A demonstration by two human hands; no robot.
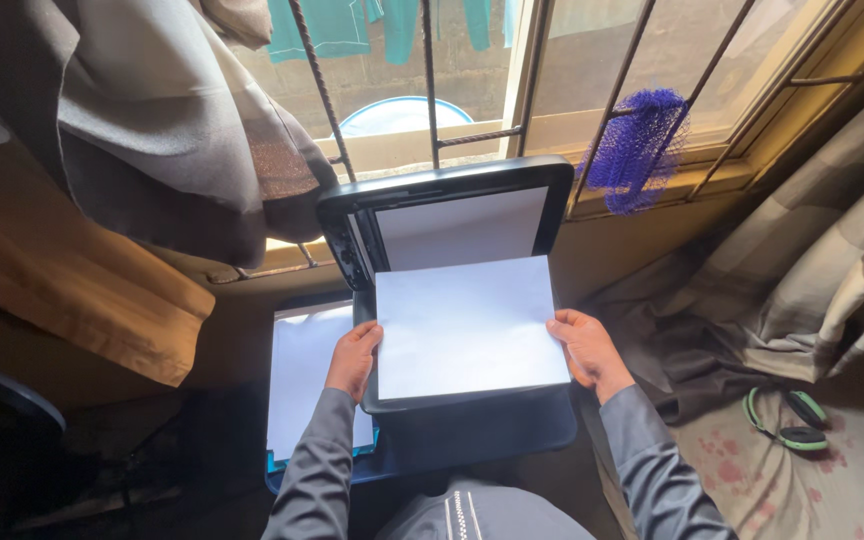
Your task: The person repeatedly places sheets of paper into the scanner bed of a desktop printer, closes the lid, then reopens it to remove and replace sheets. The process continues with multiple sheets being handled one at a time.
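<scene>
I hold a white sheet of paper [467, 325] with both my hands, one on each side edge. My left hand [355, 358] closes on the left edge of the sheet, with the fingers curled on top of it. My right hand [586, 347] closes on the right edge, with the thumb on the upper face. The hands are well apart, the whole width of the sheet lies between them.

The sheet lies flat over the glass bed of a dark scanner-printer [467, 415], and it covers almost all of the bed. The lid of the scanner [449, 215] stands open behind the sheet, and its white inner face is turned to me. The machine is just under a window with metal bars [428, 80].

To the left of the machine, close beside my left sleeve, there is a stack of white paper [302, 375] on a low dark surface. A purple mesh sponge [640, 150] hangs on one window bar, to the right of the lid. A grey curtain [162, 130] hangs on the left, and a striped curtain [832, 270] on the right. On the floor at the right I see a pair of green and black sandals [787, 418] on a flowered cloth.
</scene>
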